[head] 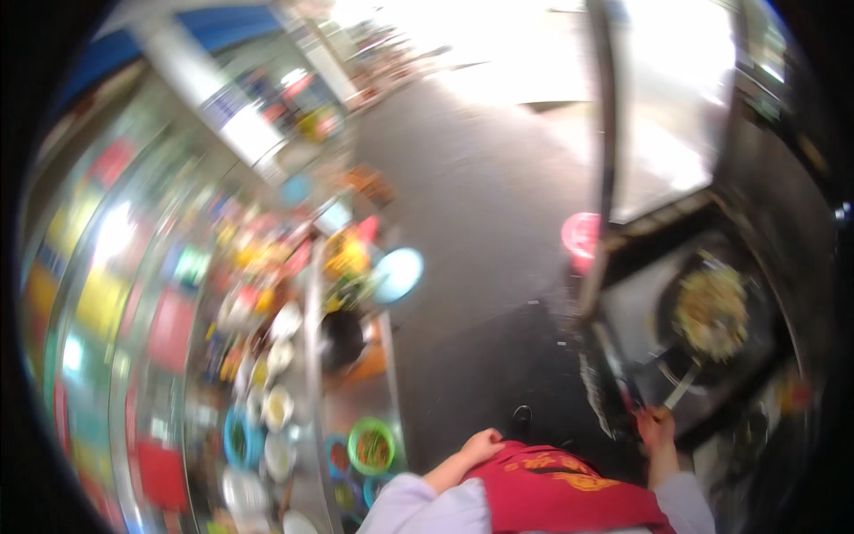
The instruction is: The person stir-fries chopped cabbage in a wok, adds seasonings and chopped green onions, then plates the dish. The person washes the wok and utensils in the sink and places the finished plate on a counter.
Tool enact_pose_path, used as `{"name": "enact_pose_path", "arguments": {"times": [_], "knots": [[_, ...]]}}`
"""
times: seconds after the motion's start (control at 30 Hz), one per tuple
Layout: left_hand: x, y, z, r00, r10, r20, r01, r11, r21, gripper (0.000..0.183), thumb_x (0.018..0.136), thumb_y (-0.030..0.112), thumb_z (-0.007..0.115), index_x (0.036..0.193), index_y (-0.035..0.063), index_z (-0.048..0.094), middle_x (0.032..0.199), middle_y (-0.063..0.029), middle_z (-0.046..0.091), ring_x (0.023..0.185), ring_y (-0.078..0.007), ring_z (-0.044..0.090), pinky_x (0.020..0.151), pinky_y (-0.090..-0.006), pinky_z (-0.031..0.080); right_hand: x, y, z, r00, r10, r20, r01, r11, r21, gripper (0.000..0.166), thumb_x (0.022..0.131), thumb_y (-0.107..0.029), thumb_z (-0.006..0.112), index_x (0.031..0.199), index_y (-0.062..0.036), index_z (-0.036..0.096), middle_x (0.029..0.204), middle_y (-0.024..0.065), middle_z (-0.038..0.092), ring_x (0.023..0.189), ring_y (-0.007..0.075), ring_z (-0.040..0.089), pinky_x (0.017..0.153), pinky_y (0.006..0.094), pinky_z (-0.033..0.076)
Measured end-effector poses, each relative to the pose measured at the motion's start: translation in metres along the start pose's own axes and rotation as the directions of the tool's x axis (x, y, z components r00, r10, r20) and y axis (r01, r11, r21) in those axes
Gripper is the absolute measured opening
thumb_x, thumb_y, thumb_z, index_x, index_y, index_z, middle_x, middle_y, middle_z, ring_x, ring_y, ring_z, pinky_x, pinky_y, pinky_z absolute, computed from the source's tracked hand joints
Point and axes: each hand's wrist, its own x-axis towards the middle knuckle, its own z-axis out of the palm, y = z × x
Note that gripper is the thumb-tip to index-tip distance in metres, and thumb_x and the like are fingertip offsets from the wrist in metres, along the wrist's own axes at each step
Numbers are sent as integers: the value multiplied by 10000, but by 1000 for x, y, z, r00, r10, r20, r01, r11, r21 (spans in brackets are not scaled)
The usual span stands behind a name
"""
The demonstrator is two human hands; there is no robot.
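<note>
My right hand (pixel 656 427) is closed around the handle of a long utensil (pixel 682 387), whose far end reaches the edge of the food in a dark wok (pixel 667 310). Pale yellow shredded food (pixel 712 312) lies heaped in the wok, on a stove at the right. Near the waist of a red apron (pixel 567 490) with yellow writing, my left hand (pixel 484 444) rests with bent fingers against the cloth; whether it pinches the cloth is too blurred to tell. Motion blur hides much of the detail.
A metal counter (pixel 357 400) on the left bears a green basket of vegetables (pixel 371 446), a black pot (pixel 341 339) and several bowls. A light blue basin (pixel 397 274) stands at its far end. A pink basket (pixel 580 241) is beside the stove frame. Dark floor (pixel 467 334) runs between.
</note>
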Motion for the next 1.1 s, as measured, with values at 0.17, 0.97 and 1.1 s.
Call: {"name": "enact_pose_path", "arguments": {"times": [0.17,0.97,1.1], "knots": [[-27,-63,-23,945,-118,-306,41,968,-247,312,747,245,666,970,36,602,924,-122,642,860,-252,621,764,-340,489,-23,36,-66,899,298,-322,-414,332,-847,240,896,-322,482,833,-102,555,690,51,557,631,208,547,559,355,465],[-225,-575,-461,354,-837,-418,705,532,-469,331,717,317,688,872,26,668,824,-151,659,664,-280,629,664,-359,503,7,431,224,974,224,-13,171,-778,-605,121,877,-83,482,863,1,567,673,107,616,543,203,622,456,312,510],[-208,-590,-464,350,-826,-443,696,545,-468,398,722,390,661,868,20,677,916,-170,654,870,-329,626,780,-383,491,46,424,194,960,223,-170,91,-819,-567,195,884,-132,456,879,12,587,695,105,633,578,234,640,483,345,522]]}}
